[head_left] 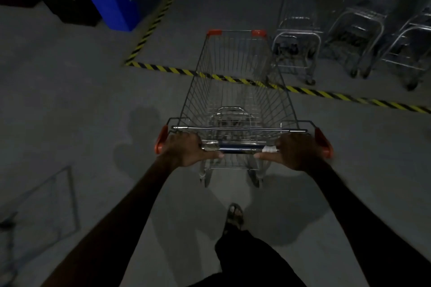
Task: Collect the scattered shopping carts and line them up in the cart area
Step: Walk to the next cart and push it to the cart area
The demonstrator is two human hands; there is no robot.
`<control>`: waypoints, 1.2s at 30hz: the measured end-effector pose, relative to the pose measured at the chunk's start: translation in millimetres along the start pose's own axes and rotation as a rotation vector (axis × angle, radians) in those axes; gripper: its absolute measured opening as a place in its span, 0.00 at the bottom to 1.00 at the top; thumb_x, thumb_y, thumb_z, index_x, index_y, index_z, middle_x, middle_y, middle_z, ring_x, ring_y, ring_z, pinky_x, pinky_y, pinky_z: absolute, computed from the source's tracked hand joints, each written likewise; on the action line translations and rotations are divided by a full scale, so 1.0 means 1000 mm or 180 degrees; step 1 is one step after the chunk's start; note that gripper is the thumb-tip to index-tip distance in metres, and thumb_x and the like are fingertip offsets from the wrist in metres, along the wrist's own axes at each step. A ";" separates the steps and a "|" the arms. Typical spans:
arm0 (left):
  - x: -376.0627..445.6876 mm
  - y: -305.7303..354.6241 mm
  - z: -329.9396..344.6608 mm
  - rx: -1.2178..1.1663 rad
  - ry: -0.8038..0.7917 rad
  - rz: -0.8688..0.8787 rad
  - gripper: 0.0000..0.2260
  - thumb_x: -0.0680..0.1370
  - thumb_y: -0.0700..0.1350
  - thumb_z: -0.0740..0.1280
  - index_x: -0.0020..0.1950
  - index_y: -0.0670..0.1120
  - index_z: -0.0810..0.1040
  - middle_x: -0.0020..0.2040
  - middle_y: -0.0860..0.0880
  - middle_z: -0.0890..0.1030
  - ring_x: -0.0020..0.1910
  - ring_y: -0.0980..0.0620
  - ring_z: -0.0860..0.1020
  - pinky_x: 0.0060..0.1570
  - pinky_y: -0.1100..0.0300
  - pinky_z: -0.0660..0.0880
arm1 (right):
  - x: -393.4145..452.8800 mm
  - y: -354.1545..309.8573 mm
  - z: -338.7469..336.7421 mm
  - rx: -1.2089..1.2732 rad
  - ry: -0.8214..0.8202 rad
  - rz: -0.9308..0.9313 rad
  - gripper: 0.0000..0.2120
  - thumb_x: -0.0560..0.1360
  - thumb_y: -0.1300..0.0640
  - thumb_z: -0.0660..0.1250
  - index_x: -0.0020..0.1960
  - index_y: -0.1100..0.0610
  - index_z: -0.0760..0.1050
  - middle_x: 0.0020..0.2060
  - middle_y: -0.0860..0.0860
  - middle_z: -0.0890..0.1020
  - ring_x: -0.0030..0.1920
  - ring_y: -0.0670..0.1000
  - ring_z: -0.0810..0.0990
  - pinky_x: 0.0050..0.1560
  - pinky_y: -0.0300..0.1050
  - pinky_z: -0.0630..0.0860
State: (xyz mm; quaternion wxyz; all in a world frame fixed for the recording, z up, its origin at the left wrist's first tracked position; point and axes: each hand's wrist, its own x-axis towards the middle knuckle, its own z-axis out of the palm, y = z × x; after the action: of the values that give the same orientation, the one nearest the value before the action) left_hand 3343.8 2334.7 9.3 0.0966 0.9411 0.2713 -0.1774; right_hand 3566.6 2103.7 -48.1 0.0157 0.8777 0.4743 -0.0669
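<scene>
i see both hands, left hand [184, 148] and right hand [295, 150], gripping the cart [235, 91] handle at frame center, parked carts [349, 37] upper right.

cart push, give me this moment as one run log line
left hand grips cart handle | right hand grips handle | cart front over striped floor tape | parked carts ahead right

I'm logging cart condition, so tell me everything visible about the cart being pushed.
The shopping cart is a silver wire basket, empty, upright on the grey floor, with orange corner caps front and back. Its front end crosses the yellow-black floor tape. The left hand and right hand grip its dark handle bar. Motion blur hides the wheels' detail.
</scene>
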 end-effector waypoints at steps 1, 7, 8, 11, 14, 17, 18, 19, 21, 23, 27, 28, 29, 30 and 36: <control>0.019 -0.003 -0.011 0.0027 -0.0049 -0.0031 0.38 0.71 0.83 0.57 0.51 0.52 0.87 0.62 0.50 0.84 0.66 0.47 0.80 0.73 0.45 0.64 | 0.022 0.004 -0.006 0.0037 -0.0034 -0.0017 0.53 0.58 0.08 0.40 0.37 0.50 0.83 0.35 0.45 0.84 0.42 0.49 0.84 0.53 0.52 0.81; 0.134 -0.032 -0.062 0.0112 0.0029 -0.0075 0.41 0.69 0.85 0.55 0.50 0.52 0.86 0.60 0.51 0.86 0.64 0.48 0.81 0.72 0.45 0.66 | 0.149 0.027 -0.031 0.0370 -0.0332 0.0020 0.48 0.59 0.08 0.47 0.36 0.50 0.82 0.35 0.44 0.83 0.40 0.46 0.82 0.52 0.52 0.80; 0.151 -0.036 -0.071 0.0125 0.0008 -0.0076 0.40 0.69 0.85 0.56 0.49 0.52 0.86 0.60 0.51 0.85 0.64 0.47 0.81 0.72 0.45 0.66 | 0.169 0.029 -0.035 0.0319 -0.0331 0.0016 0.49 0.59 0.08 0.46 0.41 0.48 0.84 0.40 0.44 0.85 0.44 0.47 0.84 0.54 0.52 0.80; 0.208 -0.051 -0.095 0.0171 -0.0024 -0.0094 0.40 0.69 0.85 0.55 0.47 0.52 0.86 0.59 0.51 0.85 0.64 0.48 0.81 0.72 0.44 0.65 | 0.227 0.038 -0.046 0.0163 -0.0280 0.0011 0.48 0.59 0.08 0.45 0.40 0.46 0.82 0.41 0.44 0.85 0.47 0.49 0.84 0.55 0.52 0.80; 0.266 -0.071 -0.117 0.0152 -0.0039 -0.0054 0.40 0.69 0.85 0.54 0.44 0.52 0.85 0.57 0.52 0.85 0.63 0.48 0.81 0.73 0.43 0.63 | 0.284 0.043 -0.056 0.0131 -0.0228 0.0081 0.46 0.59 0.08 0.44 0.32 0.48 0.76 0.30 0.42 0.75 0.42 0.48 0.83 0.51 0.50 0.80; 0.330 -0.095 -0.138 0.0194 -0.0042 -0.0029 0.41 0.67 0.87 0.51 0.44 0.52 0.84 0.58 0.53 0.85 0.65 0.48 0.80 0.77 0.39 0.56 | 0.344 0.047 -0.066 0.0211 -0.0202 0.0154 0.48 0.56 0.08 0.42 0.31 0.50 0.75 0.32 0.43 0.78 0.42 0.48 0.82 0.51 0.49 0.80; 0.352 -0.103 -0.146 0.0187 -0.0008 -0.0028 0.43 0.66 0.88 0.50 0.45 0.53 0.84 0.58 0.53 0.85 0.65 0.48 0.80 0.78 0.38 0.52 | 0.365 0.049 -0.069 0.0235 -0.0173 0.0182 0.50 0.55 0.07 0.40 0.31 0.51 0.75 0.34 0.44 0.80 0.43 0.48 0.83 0.51 0.49 0.80; 0.374 -0.111 -0.153 0.0193 0.0027 -0.0025 0.44 0.64 0.89 0.49 0.45 0.54 0.84 0.59 0.54 0.85 0.66 0.48 0.80 0.78 0.36 0.48 | 0.385 0.050 -0.072 0.0242 -0.0145 0.0193 0.51 0.54 0.07 0.38 0.31 0.51 0.75 0.36 0.45 0.82 0.45 0.49 0.83 0.52 0.49 0.80; 0.414 -0.125 -0.171 0.0210 -0.0026 0.0003 0.45 0.64 0.89 0.48 0.47 0.55 0.84 0.60 0.54 0.85 0.66 0.48 0.79 0.78 0.35 0.45 | 0.423 0.052 -0.078 0.0251 -0.0179 0.0247 0.49 0.53 0.08 0.37 0.29 0.51 0.71 0.37 0.47 0.83 0.47 0.51 0.85 0.52 0.49 0.80; 0.454 -0.137 -0.192 0.0230 -0.0079 0.0128 0.44 0.65 0.88 0.50 0.50 0.54 0.85 0.61 0.53 0.84 0.67 0.48 0.79 0.78 0.36 0.47 | 0.464 0.055 -0.084 0.0213 -0.0157 0.0307 0.49 0.52 0.08 0.34 0.28 0.50 0.69 0.38 0.48 0.84 0.48 0.52 0.85 0.54 0.49 0.80; 0.538 -0.165 -0.227 0.0316 -0.0073 0.0225 0.48 0.61 0.90 0.46 0.50 0.55 0.85 0.62 0.54 0.84 0.68 0.49 0.78 0.78 0.37 0.45 | 0.541 0.061 -0.089 0.0119 -0.0056 0.0424 0.60 0.51 0.10 0.25 0.36 0.52 0.81 0.41 0.50 0.86 0.47 0.53 0.85 0.52 0.48 0.80; 0.558 -0.172 -0.235 0.0359 -0.0070 0.0275 0.48 0.61 0.90 0.47 0.50 0.55 0.85 0.61 0.53 0.84 0.67 0.48 0.79 0.78 0.37 0.48 | 0.560 0.062 -0.089 0.0129 -0.0135 0.0494 0.62 0.51 0.10 0.25 0.41 0.51 0.83 0.43 0.50 0.86 0.49 0.53 0.85 0.52 0.48 0.79; 0.579 -0.180 -0.243 0.0419 -0.0046 0.0325 0.48 0.61 0.90 0.46 0.50 0.55 0.84 0.61 0.53 0.84 0.67 0.48 0.79 0.79 0.37 0.50 | 0.578 0.062 -0.088 0.0239 -0.0176 0.0564 0.63 0.51 0.09 0.28 0.45 0.48 0.86 0.44 0.49 0.86 0.50 0.53 0.85 0.53 0.49 0.78; 0.599 -0.187 -0.252 0.0490 -0.0007 0.0359 0.48 0.59 0.91 0.45 0.49 0.56 0.84 0.60 0.53 0.85 0.67 0.48 0.79 0.79 0.37 0.50 | 0.597 0.061 -0.088 0.0343 -0.0234 0.0654 0.61 0.52 0.08 0.31 0.49 0.44 0.87 0.44 0.49 0.86 0.51 0.53 0.85 0.54 0.49 0.78; 0.719 -0.233 -0.291 0.0435 0.0304 0.0530 0.34 0.62 0.89 0.52 0.39 0.62 0.77 0.56 0.55 0.86 0.64 0.50 0.81 0.78 0.46 0.57 | 0.695 0.050 -0.108 0.0694 0.0042 0.1163 0.48 0.62 0.11 0.52 0.34 0.56 0.80 0.28 0.50 0.80 0.30 0.41 0.78 0.34 0.39 0.74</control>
State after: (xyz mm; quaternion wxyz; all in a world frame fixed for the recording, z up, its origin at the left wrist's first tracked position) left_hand 3866.3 2952.6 -21.2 0.0336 0.9721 0.1838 -0.1417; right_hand 3995.5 2663.4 -34.5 -0.0705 0.9460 0.2974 -0.1081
